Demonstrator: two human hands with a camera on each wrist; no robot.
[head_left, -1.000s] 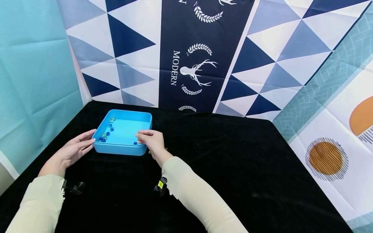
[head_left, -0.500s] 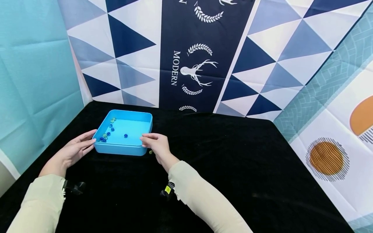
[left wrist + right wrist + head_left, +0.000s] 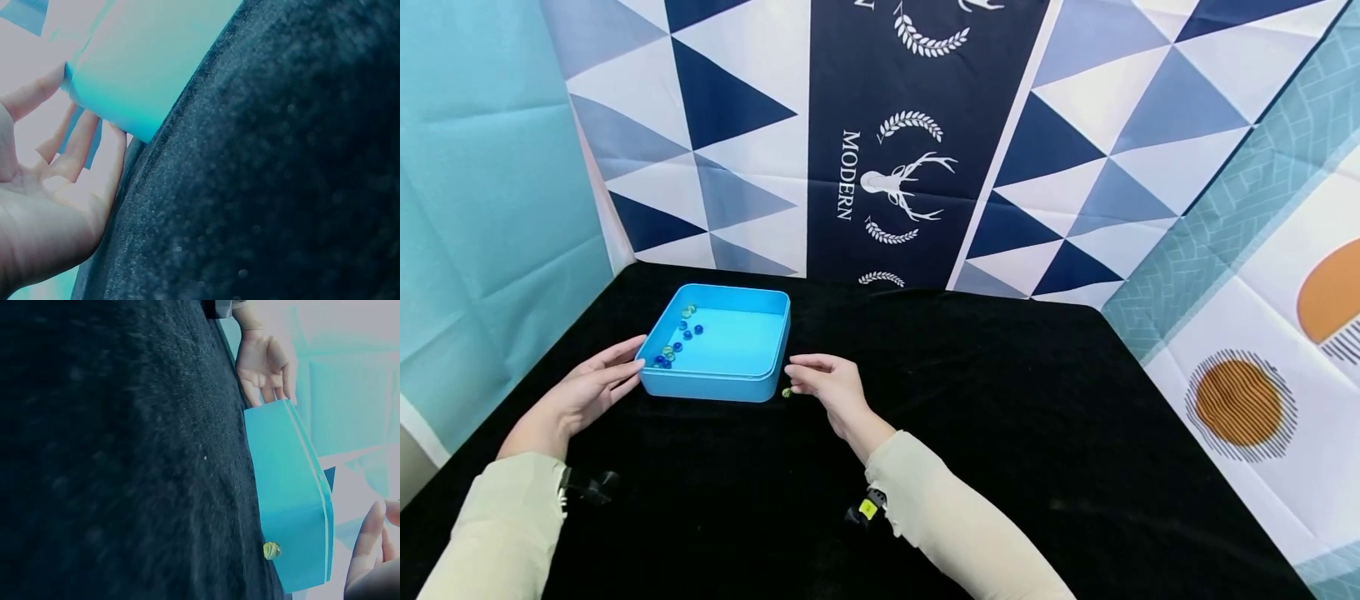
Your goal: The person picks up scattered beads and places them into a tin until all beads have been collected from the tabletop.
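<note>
A light-blue plastic box (image 3: 707, 387) without a lid stands on the black cloth. Blue marbles (image 3: 687, 335) and yellow-green marbles (image 3: 668, 353) lie along its left side. My left hand (image 3: 583, 392) touches the box's front left corner with extended fingers, thumb near the rim in the left wrist view. Just off the box's right side is my right hand (image 3: 835, 392), fingers loosely bent and nothing seen between them. Below its fingertips, a yellow-green marble (image 3: 271, 550) rests on the cloth beside the box.
Black cloth (image 3: 970, 433) covers the table and stretches far to the right of the box. Patterned cloth panels (image 3: 895, 167) hang behind it, and a plain teal one (image 3: 497, 208) is at the left.
A blue marble has rolled left across the box floor to the others. My right hand has moved out of the box, rightward past its edge. The left hand stays in place.
</note>
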